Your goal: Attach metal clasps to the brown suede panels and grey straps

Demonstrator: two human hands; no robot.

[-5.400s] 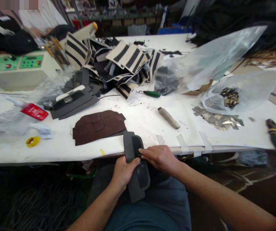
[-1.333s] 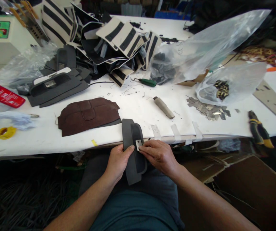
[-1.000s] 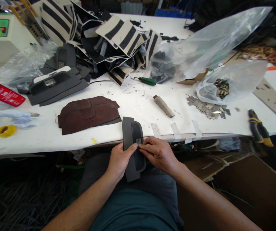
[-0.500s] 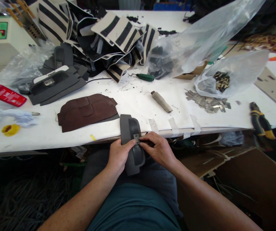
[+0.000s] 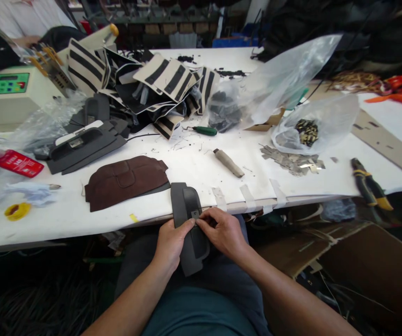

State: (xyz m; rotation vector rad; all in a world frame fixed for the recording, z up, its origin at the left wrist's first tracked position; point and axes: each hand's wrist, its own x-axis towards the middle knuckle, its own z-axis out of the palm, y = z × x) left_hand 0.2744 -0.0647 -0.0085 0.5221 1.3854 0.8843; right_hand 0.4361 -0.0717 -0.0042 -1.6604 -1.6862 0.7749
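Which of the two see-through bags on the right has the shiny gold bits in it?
The lower, right-hand bag, just behind the silver metal plates. The taller bag to its left has dark pieces inside.

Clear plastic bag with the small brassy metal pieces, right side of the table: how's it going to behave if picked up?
Probably floppy: the clear plastic bag is thin, wrinkled film. Likely bottom-heavy, since the small brassy metal pieces bunch at one end. They look loose, so the load may shift as it lifts.
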